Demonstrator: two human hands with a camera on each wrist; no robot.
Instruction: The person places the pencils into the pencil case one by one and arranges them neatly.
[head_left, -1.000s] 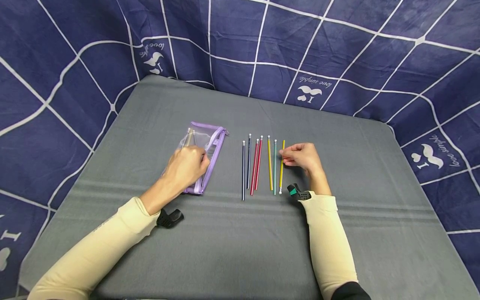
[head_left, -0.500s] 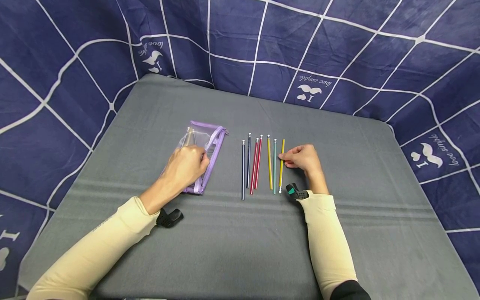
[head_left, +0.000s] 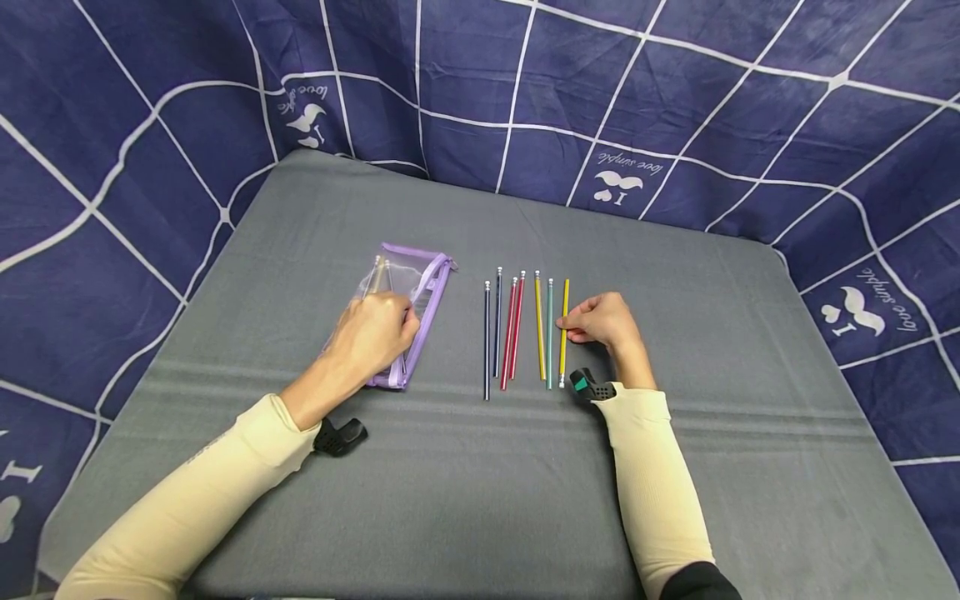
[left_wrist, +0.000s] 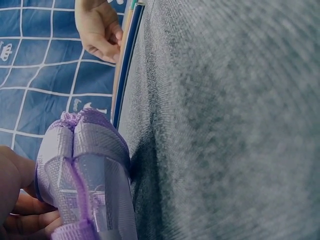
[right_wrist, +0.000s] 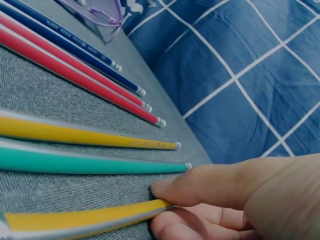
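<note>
Has right hand point(head_left: 606, 322) slightly closer in than a second ago, pinching rightmost yellow pencil point(head_left: 562, 357) between fingers point(right_wrist: 205, 185). Lies on surface point(head_left: 465, 492) just beside green pencil point(head_left: 550, 333); could nudge that with fingertip in the gap. Grips pencil case point(left_wrist: 95, 175) with left hand point(head_left: 375, 323).

Free lane between pouch point(head_left: 429, 321), blue pencils point(head_left: 487, 342); red pencils point(head_left: 509, 333) block beyond.

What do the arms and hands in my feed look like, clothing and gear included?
The left hand and right hand are ungloved. The left sleeve and right sleeve are plain cream, with black cloth beyond the right one. Each wrist carries a black piece: the left wrist piece and right wrist piece, the latter with a green patch.
</note>
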